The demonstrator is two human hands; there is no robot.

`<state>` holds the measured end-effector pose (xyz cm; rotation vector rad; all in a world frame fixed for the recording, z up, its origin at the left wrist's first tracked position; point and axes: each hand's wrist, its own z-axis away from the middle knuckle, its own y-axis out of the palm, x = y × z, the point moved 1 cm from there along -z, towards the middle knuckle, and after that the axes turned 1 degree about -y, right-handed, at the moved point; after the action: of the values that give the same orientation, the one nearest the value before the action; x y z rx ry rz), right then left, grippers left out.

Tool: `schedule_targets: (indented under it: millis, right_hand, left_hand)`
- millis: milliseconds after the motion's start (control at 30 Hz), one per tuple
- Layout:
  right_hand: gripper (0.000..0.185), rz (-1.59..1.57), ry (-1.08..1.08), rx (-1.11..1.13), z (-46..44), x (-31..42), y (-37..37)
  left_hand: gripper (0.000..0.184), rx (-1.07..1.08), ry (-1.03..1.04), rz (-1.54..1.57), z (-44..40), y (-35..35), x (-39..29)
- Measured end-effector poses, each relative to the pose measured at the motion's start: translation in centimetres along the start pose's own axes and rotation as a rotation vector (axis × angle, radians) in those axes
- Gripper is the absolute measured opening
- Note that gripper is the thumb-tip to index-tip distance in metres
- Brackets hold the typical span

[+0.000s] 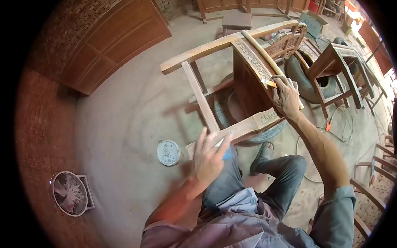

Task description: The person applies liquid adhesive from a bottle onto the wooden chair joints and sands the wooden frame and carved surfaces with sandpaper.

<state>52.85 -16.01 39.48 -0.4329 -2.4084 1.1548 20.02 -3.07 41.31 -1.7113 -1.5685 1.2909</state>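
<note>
A wooden chair frame (198,97) with carved panels lies on its side in front of me, propped over a tire (223,105). My right hand (286,96) is closed at the carved rail (250,58), with a small orange tool with a pale tip (269,83) sticking out of its fingers. The tool's exact kind is hard to tell. Slightly blurred, my left hand (210,159) has its fingers spread over the near chair leg (237,128). A small white patch and a blue patch show by those fingers; I cannot make out what they are.
A bucket with a pale lid (168,152) stands on the floor left of the chair. Farther left is a round fan (69,194). At the right, another chair frame (337,62) rests by a tire (300,80), with cables (345,128) on the floor. Wooden panels (118,39) lean behind.
</note>
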Motion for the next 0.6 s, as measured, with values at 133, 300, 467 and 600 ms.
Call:
schedule_targets:
  millis: [133, 300, 467, 600]
  right_hand:
    - [0.024, -0.003, 0.033, -0.012, -0.2, 0.0, 0.2]
    - [0.025, -0.038, 0.007, 0.006, 0.1, 0.2, -0.2]
    - [0.023, -0.016, 0.026, -0.034, 0.2, 0.0, 0.6]
    - [0.019, -0.003, 0.02, -0.026, 0.1, 0.3, 0.1]
  left_hand:
    - [0.064, -0.032, -0.011, -0.052, 2.1, -1.1, 1.1]
    - [0.065, -0.058, -0.019, 0.035, -2.6, 2.6, -1.8]
    - [0.062, -0.036, -0.047, -0.088, 2.0, -1.1, 0.4]
    - [0.067, -0.088, -0.033, 0.074, -3.0, 4.4, -3.6]
